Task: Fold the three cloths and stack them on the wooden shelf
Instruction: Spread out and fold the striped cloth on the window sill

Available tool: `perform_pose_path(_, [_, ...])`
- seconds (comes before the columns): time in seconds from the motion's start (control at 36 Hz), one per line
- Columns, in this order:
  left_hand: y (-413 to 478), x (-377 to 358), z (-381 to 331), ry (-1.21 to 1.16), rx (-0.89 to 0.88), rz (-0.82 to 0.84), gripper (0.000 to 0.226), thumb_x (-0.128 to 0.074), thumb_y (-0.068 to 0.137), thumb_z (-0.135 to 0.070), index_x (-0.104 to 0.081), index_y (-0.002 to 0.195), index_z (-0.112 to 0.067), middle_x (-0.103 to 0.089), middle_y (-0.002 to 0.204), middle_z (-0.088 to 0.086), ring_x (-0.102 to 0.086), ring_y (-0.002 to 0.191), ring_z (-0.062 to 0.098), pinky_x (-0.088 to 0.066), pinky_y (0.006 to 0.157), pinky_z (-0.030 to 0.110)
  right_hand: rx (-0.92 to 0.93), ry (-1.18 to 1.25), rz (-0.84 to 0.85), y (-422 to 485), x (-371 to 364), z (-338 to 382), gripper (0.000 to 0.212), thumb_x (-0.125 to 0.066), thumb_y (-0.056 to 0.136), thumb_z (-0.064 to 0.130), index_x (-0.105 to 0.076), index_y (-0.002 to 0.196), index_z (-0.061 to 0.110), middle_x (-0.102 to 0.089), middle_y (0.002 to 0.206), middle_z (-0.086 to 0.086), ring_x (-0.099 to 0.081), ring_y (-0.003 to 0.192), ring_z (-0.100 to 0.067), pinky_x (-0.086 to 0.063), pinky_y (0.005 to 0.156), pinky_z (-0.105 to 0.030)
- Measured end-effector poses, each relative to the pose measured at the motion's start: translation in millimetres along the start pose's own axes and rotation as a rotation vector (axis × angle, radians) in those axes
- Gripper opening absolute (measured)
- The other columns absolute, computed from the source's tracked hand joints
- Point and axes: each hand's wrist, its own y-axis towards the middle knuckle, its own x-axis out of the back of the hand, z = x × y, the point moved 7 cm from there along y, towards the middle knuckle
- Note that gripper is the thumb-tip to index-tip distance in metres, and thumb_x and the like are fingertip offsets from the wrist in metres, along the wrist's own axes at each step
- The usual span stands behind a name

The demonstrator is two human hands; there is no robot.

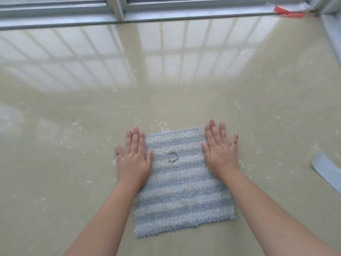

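Cloth: a blue-and-white striped cloth (184, 191) lies spread flat on the glossy floor (73, 163), in the near middle of the view and well apart from the window frame (118, 10) along the floor's far edge.
Left hand: the left hand (133, 157) rests palm down across the cloth's left edge near its far corner, partly on the floor. Its fingers (135, 139) are straight and together and hold nothing.
Right hand: the right hand (220, 150) presses flat on the cloth's far right corner, fingers straight and slightly spread, gripping nothing.
Step in hand: probably smoothing the cloth out before its first fold (no fold line shows yet).
Next move: likely a pinch on two corners of one edge, carried over to meet the opposite edge squarely.
Hidden: the wooden shelf and the other two cloths are out of view.
Cut off: a grey strip (324, 170) runs out of the right side.
Unclear: a small dark ring (172, 157) on the cloth cannot be identified, and I cannot tell whether the cloth is a single layer.
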Motion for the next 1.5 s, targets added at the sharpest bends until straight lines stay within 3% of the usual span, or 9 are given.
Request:
perform_pose_path(0.06, [-2.1, 5.9, -2.8, -0.024, -0.004, -0.075, 0.068, 0.0, 0.087, -0.047, 0.004, 0.145, -0.011, 0.012, 0.154, 0.002, 0.014, 0.142, 0.015, 0.001, 0.113, 0.05, -0.009, -0.002, -0.064, -1.0, 4.9, 1.0, 0.065, 0.014, 0.082, 0.046, 0.021, 0.141, 0.019, 0.03, 0.148, 0.005, 0.029, 0.137, -0.014, 0.033, 0.101, -0.044])
perform_pose_path(0.14, [-13.5, 14.3, -21.8, -0.076, -0.054, -0.275, 0.058, -0.021, 0.095, -0.035, -0.022, 0.146, -0.006, -0.018, 0.154, 0.013, -0.003, 0.145, 0.021, -0.009, 0.111, 0.053, 0.064, 0.013, -0.281, -15.2, 10.4, 21.6, 0.061, -0.015, 0.093, 0.035, -0.004, 0.148, 0.011, 0.002, 0.157, -0.004, 0.009, 0.144, -0.019, 0.016, 0.11, -0.046])
perform_pose_path(0.33, [-53.6, -24.6, -73.6, -0.146, -0.248, -0.249, 0.062, -0.029, 0.093, -0.025, -0.005, 0.15, -0.018, 0.006, 0.158, -0.006, 0.0, 0.145, 0.012, -0.004, 0.114, 0.042, 0.269, 0.116, -0.367, -54.6, -26.0, 77.2, 0.058, -0.021, 0.097, 0.029, -0.001, 0.149, 0.014, 0.007, 0.157, 0.001, 0.004, 0.145, -0.019, -0.005, 0.112, -0.048])
perform_pose_path(0.47, [-59.7, -32.4, -59.7, -0.07, -0.222, -0.181, 0.053, -0.005, 0.1, -0.036, -0.012, 0.15, -0.019, 0.0, 0.158, -0.007, -0.001, 0.145, 0.01, -0.004, 0.114, 0.041, 0.3, 0.075, -0.301, -54.9, -33.9, 67.8, 0.053, -0.01, 0.1, 0.036, -0.003, 0.15, 0.019, 0.006, 0.157, 0.006, 0.002, 0.145, -0.015, -0.007, 0.112, -0.046])
perform_pose_path(0.64, [-66.5, -27.1, -16.3, -0.063, -0.12, -0.239, 0.061, -0.022, 0.094, -0.037, -0.004, 0.151, -0.021, 0.006, 0.158, -0.009, 0.005, 0.145, 0.009, -0.015, 0.112, 0.047, 0.143, 0.092, -0.275, -54.8, -28.4, 20.9, 0.058, -0.025, 0.094, 0.035, -0.014, 0.148, 0.018, 0.008, 0.157, 0.011, 0.005, 0.144, -0.011, 0.001, 0.112, -0.043])
perform_pose_path(0.81, [-78.1, -23.6, 18.7, -0.063, -0.005, -0.272, 0.058, -0.024, 0.092, -0.032, -0.016, 0.147, -0.012, 0.012, 0.157, -0.008, 0.009, 0.144, 0.011, -0.014, 0.109, 0.053, -0.023, 0.108, -0.177, -54.9, -26.5, -6.9, 0.064, -0.006, 0.09, 0.044, 0.0, 0.148, 0.016, 0.007, 0.156, 0.003, 0.024, 0.139, -0.009, 0.007, 0.111, -0.049])
perform_pose_path(0.89, [-92.7, -19.4, 4.2, -0.058, -0.064, -0.348, 0.054, -0.014, 0.099, -0.031, -0.013, 0.149, -0.011, 0.006, 0.158, -0.002, 0.002, 0.146, 0.017, -0.005, 0.112, 0.049, -0.019, 0.087, -0.314, -63.3, -17.3, 6.6, 0.061, -0.021, 0.093, 0.035, -0.014, 0.147, 0.008, -0.012, 0.156, -0.005, 0.009, 0.144, -0.015, 0.004, 0.112, -0.048])
perform_pose_path(1.17, [-111.6, -49.4, -71.2, -0.081, -0.235, -0.283, 0.05, -0.019, 0.099, -0.025, -0.023, 0.147, -0.012, -0.013, 0.156, 0.0, -0.011, 0.145, 0.015, -0.016, 0.112, 0.047, 0.234, 0.098, -0.365, -103.3, -51.6, 72.1, 0.052, -0.004, 0.101, 0.03, -0.005, 0.149, 0.013, 0.005, 0.158, 0.001, 0.0, 0.145, -0.02, -0.017, 0.11, -0.052])
perform_pose_path(1.5, [-115.5, -43.0, -37.2, -0.037, -0.126, -0.203, 0.056, -0.022, 0.096, -0.036, -0.022, 0.147, -0.012, -0.01, 0.157, -0.002, -0.009, 0.145, 0.015, -0.006, 0.114, 0.043, 0.103, 0.086, -0.34, -100.9, -47.7, 9.5, 0.061, -0.025, 0.093, 0.035, -0.01, 0.15, 0.019, 0.003, 0.158, 0.008, 0.001, 0.145, -0.015, -0.002, 0.112, -0.047])
